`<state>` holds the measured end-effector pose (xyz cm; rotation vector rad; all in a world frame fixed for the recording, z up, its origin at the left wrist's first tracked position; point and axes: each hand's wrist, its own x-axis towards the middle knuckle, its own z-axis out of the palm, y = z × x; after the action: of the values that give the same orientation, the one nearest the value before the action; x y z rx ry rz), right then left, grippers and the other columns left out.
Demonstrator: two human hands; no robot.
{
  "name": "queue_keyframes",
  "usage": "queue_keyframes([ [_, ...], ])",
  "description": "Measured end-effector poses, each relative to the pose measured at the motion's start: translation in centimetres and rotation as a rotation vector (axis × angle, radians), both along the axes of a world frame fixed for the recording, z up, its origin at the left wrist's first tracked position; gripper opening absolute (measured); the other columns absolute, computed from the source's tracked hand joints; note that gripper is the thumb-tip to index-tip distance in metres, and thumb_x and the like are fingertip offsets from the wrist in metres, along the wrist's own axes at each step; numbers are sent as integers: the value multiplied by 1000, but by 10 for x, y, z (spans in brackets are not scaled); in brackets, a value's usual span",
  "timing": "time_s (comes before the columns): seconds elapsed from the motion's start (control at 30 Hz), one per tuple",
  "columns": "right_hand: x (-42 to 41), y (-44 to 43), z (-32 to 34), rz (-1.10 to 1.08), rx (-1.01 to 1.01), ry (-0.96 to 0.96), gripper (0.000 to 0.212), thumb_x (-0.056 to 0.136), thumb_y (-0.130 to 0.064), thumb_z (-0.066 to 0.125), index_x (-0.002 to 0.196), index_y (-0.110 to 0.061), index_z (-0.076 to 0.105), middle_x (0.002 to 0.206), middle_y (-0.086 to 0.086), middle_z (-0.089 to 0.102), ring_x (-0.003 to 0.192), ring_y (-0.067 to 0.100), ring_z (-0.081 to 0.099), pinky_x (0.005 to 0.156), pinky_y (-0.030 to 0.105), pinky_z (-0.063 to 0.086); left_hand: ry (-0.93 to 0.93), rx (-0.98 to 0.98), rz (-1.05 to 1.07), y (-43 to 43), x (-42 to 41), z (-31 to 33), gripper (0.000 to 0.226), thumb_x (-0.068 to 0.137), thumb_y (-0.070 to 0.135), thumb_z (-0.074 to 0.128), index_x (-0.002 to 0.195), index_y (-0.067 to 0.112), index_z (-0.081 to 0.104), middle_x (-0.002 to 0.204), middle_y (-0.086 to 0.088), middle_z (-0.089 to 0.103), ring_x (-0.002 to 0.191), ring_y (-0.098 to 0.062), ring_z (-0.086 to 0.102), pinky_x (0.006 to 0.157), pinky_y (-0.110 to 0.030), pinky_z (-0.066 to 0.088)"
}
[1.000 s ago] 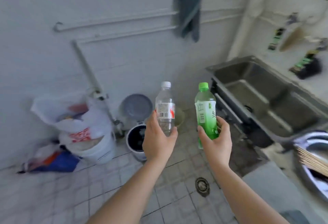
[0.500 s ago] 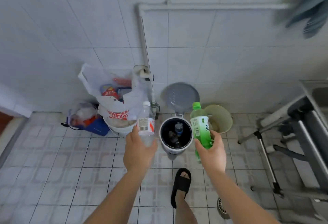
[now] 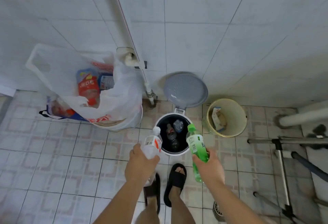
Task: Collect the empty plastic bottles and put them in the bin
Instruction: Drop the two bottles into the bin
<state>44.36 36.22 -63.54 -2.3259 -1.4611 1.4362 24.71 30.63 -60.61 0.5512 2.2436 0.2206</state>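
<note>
Left hand (image 3: 141, 165) gripping a clear plastic bottle (image 3: 152, 144), right hand (image 3: 210, 167) gripping a green plastic bottle (image 3: 196, 145), both hovering beside the open round white bin (image 3: 174, 152); dropping them in comes next.

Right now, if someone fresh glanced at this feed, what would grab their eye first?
Most likely the two bottles held up in the middle: a green bottle in the right hand and a clear bottle in the left hand, both tilted toward the open pedal bin directly ahead, which already holds bottles. Next, the bulging white plastic bag of rubbish at the left by the wall, and the yellow bucket right of the bin.
</note>
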Motion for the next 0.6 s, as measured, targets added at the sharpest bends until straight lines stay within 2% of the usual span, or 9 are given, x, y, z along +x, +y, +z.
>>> queue_keyframes([
  [0.1,-3,8,-39,-37,-73,13,43,81,-38,66,117,-19,52,95,1,64,79,20,60,60,29,46,-44,-51,-12,17,3,-46,60,74,40,68,123,13,46,110,-8,57,91,-27,60,79,-39,53],
  [0.2,-10,13,-81,-78,-145,14,37,81,-36,67,111,-18,55,87,-1,61,71,17,56,51,25,38,-97,-81,3,31,5,-96,57,74,40,68,120,14,48,105,-6,57,88,-24,58,76,-36,51],
  [0.33,-20,26,-139,-114,-236,29,25,81,-33,65,99,-18,57,91,4,61,65,10,53,48,23,35,-156,-138,79,49,6,-157,55,73,40,68,117,15,47,104,-7,58,86,-24,60,67,-31,47],
  [0.47,-27,39,-182,-149,-309,34,32,75,-39,63,96,-15,61,103,13,62,77,24,62,58,29,46,-246,-166,156,67,6,-202,57,72,35,71,118,12,47,105,-9,58,77,-20,61,53,-26,43],
  [0.53,-30,47,-194,-167,-324,33,37,76,-39,62,103,-14,60,108,13,61,83,27,61,67,32,49,-299,-186,239,76,4,-216,57,74,31,69,121,8,46,105,-9,56,81,-22,61,60,-27,45],
  [0.6,-33,58,-201,-179,-309,38,49,81,-38,61,123,-14,53,120,13,58,95,29,58,76,32,45,-417,-172,380,89,1,-225,57,81,25,63,130,5,41,108,-9,51,89,-26,56,68,-32,46],
])
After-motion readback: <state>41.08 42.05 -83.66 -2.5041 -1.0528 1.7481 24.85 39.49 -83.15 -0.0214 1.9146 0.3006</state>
